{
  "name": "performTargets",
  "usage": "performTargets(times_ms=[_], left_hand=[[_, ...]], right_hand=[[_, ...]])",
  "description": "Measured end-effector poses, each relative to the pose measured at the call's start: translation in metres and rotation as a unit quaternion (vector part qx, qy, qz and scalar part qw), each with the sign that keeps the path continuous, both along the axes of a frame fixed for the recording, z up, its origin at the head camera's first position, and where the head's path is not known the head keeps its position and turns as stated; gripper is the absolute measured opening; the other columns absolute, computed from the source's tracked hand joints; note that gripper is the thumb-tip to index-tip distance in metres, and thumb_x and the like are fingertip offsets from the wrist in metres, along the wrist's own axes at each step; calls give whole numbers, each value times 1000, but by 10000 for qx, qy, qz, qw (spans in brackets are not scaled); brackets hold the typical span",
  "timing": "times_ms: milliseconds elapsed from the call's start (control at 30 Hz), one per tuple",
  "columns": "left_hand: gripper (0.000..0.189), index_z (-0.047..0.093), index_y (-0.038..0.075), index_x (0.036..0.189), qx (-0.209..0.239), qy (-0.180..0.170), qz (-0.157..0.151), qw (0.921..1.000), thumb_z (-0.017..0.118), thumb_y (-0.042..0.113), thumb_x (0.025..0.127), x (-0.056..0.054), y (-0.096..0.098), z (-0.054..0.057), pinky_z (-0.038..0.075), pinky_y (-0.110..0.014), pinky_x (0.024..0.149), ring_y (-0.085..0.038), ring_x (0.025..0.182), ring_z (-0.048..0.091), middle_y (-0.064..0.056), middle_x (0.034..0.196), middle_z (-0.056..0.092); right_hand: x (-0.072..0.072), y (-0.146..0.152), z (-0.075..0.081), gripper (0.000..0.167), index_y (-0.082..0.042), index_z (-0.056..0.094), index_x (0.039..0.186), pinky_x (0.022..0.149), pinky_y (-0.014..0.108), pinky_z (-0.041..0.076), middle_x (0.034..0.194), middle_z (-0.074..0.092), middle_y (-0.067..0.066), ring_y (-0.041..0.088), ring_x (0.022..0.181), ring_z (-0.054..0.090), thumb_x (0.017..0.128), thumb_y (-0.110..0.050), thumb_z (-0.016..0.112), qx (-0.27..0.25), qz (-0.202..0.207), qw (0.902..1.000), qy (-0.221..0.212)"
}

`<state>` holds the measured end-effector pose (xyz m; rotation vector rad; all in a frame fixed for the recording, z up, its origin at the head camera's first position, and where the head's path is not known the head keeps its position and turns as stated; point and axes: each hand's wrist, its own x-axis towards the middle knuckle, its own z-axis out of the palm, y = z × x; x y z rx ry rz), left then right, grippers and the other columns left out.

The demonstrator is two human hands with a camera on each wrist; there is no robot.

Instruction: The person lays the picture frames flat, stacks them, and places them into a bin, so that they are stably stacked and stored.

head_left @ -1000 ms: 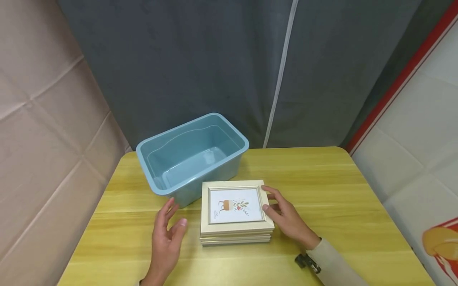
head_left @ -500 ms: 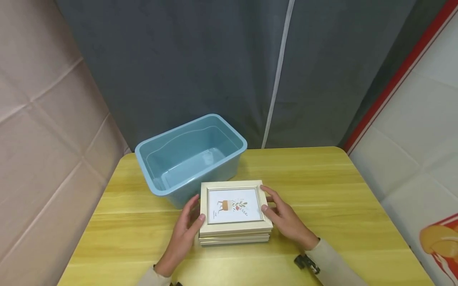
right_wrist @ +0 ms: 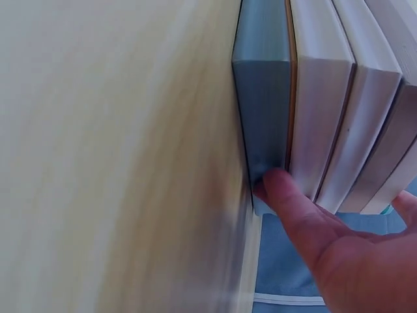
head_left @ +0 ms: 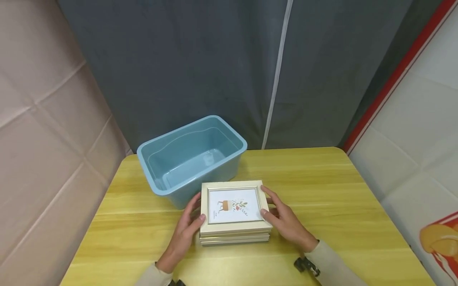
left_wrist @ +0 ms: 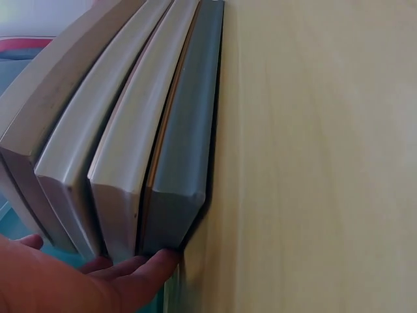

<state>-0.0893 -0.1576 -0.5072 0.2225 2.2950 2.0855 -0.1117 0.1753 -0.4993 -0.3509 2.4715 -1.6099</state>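
Note:
A stack of several cream picture frames (head_left: 234, 205) lies flat on the table. The top one has a print of a reddish-brown vase-like shape with leaves and flowers, turned sideways. My left hand (head_left: 181, 234) holds the stack's left side, its thumb at the top frame's edge; in the left wrist view its fingers (left_wrist: 146, 277) reach down to the bottom, grey-blue layer (left_wrist: 182, 143). On the opposite side my right hand (head_left: 289, 224) holds the stack, thumb over the top frame's border. The right wrist view has one fingertip (right_wrist: 277, 181) against the bottom layer.
Directly behind the stack stands a light-blue plastic bin (head_left: 214, 174) with nothing in it, set at an angle. The wooden table (head_left: 304, 178) extends to both sides. A dark grey curtain (head_left: 179, 71) hangs behind its far edge.
My left hand has come right, from apart from the stack to its left side. The right hand stays at the right side, its thumb slightly shifted. The stack has hardly moved.

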Motion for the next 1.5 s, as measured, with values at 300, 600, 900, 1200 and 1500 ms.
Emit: performTargets(times_ms=[300, 600, 900, 1200, 1500], left_hand=[[73, 23, 20, 170, 314, 110, -237, 9992, 56, 14, 105, 1, 1, 1, 50, -34, 106, -54, 141, 46, -22, 164, 37], [72, 22, 19, 170, 359, 86, -271, 9989, 54, 13, 106, 8, 6, 8, 55, -35, 99, -52, 137, 48, -22, 163, 34], [72, 20, 25, 170, 345, -83, -402, 9986, 53, 17, 107, 11, 7, 13, 51, -37, 105, -48, 140, 45, -18, 163, 32], [63, 29, 25, 167, 304, -4, -633, 9975, 51, 16, 108, 12, 5, 27, 51, -32, 105, -46, 137, 49, -20, 161, 34], [64, 30, 26, 167, 365, -141, -614, 9973, 53, 15, 108, 15, 6, 44, 56, -33, 101, -42, 133, 52, -20, 159, 37]], right_hand=[[4, 2, 4, 65, -39, 28, 166, 93, 35, 58, 150, 52, 21, 28, 115, 68, 110, -23, 56, -340, -135, 9993, -15], [7, -2, 7, 61, -40, 32, 165, 92, 35, 56, 147, 49, 22, 29, 112, 63, 111, -20, 50, -785, -393, 9958, -243], [10, 2, 11, 60, -38, 34, 165, 87, 37, 58, 143, 45, 23, 30, 113, 56, 110, -20, 51, -1041, -340, 9929, -465], [10, 8, 18, 58, -35, 32, 164, 87, 35, 58, 143, 47, 23, 31, 115, 58, 111, -19, 51, -747, -167, 9969, -155], [11, 9, 25, 54, -30, 35, 163, 88, 32, 55, 137, 52, 21, 25, 113, 59, 112, -19, 49, -588, -164, 9978, 277]])
